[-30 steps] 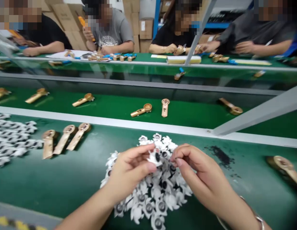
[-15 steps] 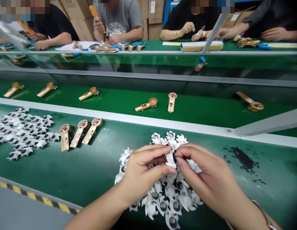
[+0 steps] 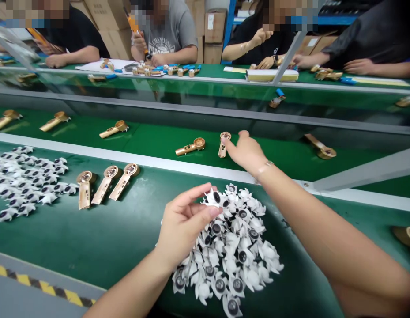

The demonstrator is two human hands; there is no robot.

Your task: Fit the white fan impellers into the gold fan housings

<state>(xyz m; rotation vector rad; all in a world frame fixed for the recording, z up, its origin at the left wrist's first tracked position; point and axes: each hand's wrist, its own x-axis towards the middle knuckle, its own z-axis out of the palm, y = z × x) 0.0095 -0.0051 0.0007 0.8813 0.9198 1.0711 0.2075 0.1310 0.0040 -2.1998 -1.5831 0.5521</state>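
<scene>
Between the thumb and fingers of my left hand (image 3: 181, 221) is a white fan blade piece (image 3: 212, 198) with a dark round centre. Below and beside it spreads a pile of similar white fan blades (image 3: 231, 265) on the green table. My right hand (image 3: 246, 152) reaches over the belt with thumb and index finger apart. The thumb tip is at the round head of a gold fan housing (image 3: 222, 151), overlapping it in view; whether it touches is unclear. The rest of that hand's fingers point away and are partly hidden.
Three gold housings (image 3: 107, 183) lie on the table, left of centre, beside more white blades (image 3: 29, 181). Further gold housings (image 3: 190, 146) lie on the green belt (image 3: 152, 141). A metal post (image 3: 363, 170) slants at the right. People sit across the line.
My right hand has left the white piece and moved forward over the belt to a gold housing. My left hand still holds the piece, now turned with its dark centre showing.
</scene>
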